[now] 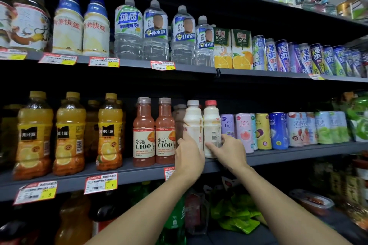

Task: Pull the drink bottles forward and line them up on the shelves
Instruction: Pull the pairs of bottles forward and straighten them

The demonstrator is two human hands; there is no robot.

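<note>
Two milky white bottles stand side by side on the middle shelf (pixel 139 173). My left hand (pixel 189 155) grips the lower part of the grey-capped bottle (pixel 192 123). My right hand (pixel 229 151) holds the red-capped bottle (pixel 211 125) near its base, thumb on the front and fingers round the right side. Left of them stand two red C100 bottles (pixel 143 133) at the shelf front. Brownish bottles (pixel 180 121) sit farther back behind the white ones, partly hidden.
Orange juice bottles (pixel 69 135) fill the left of the same shelf, and cans (pixel 262 131) stand close on the right. The shelf above (pixel 179 66) carries water bottles, juice cartons and cans. Price tags (pixel 100 184) hang on the shelf edges. Dark bottles and green packets lie below.
</note>
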